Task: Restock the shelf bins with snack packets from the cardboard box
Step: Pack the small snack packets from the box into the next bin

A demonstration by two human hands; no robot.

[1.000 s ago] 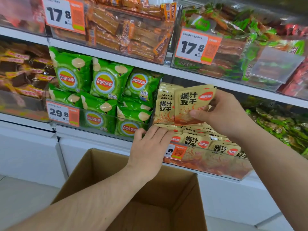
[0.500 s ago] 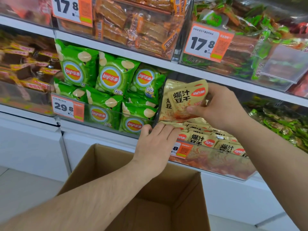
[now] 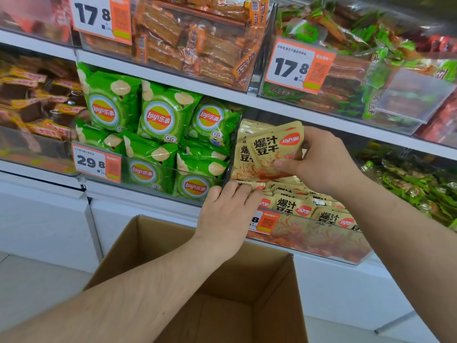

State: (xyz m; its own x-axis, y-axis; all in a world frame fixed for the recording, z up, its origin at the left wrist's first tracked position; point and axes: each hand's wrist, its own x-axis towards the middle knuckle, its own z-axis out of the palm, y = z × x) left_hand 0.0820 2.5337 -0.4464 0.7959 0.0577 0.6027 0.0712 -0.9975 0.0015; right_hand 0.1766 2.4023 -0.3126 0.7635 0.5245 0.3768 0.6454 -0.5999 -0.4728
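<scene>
**Yellow packets held upright at the bin's left end**

Head view: The right hand gripped a small stack of yellow snack packets, thumb across the front of the nearest one and fingers curled behind. The stack stood on edge, its long axis roughly upright with the top leaning slightly left, hard against the left end of the clear shelf bin. More packets of the same kind lay flat and overlapping in that bin, just below and to the right of the held stack.

The left hand lay with straight fingers resting on the bin's front left corner, fingertips touching the flat packets there; it pinched nothing. It sat directly beneath the held stack, so the right hand was plainly the one carrying the load, and the left looked to be steadying the row.

Green crisp bags filled the neighbouring bin to the left, beyond a dark divider.

The cardboard box stood open below both forearms, its visible interior showing only bare card. In my judgement, the stack needed only to settle down and back into the gap.
</scene>
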